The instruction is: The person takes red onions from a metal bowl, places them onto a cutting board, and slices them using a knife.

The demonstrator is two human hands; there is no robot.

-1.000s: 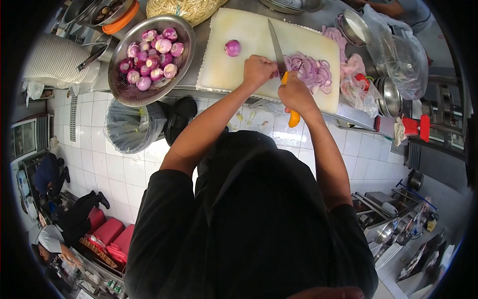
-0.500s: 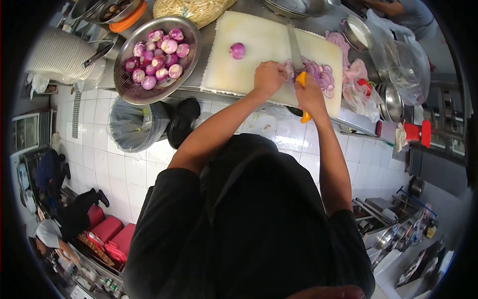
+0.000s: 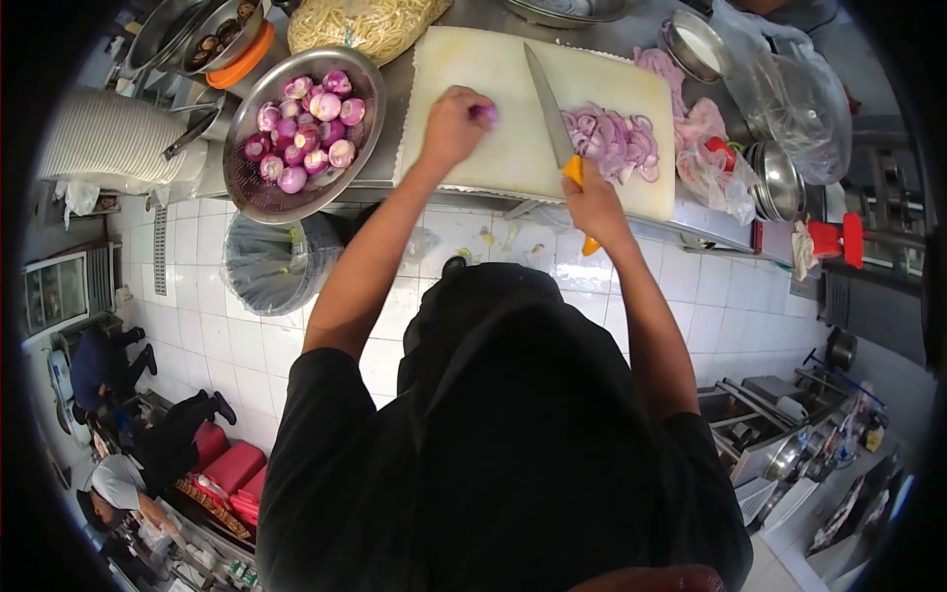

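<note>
On the white cutting board (image 3: 513, 158), my left hand (image 3: 455, 126) has its fingers closed on a purple onion (image 3: 484, 112), which they partly hide. My right hand (image 3: 598, 204) grips the yellow handle of a kitchen knife (image 3: 548, 104); its blade points away from me, left of a pile of sliced onion (image 3: 614, 140). To the left, a perforated steel colander (image 3: 240, 176) holds several peeled purple onions (image 3: 308, 135).
Behind the colander lies a plastic bag of pale strips (image 3: 360, 28). Steel bowls (image 3: 696, 46) and plastic bags stand at the right. A lined bin (image 3: 271, 264) is on the floor. Two people (image 3: 123, 483) are at the lower left.
My left hand has moved left from the sliced onion to the whole onion and closed on it. The knife has shifted slightly left of the slices, its blade tilting further left.
</note>
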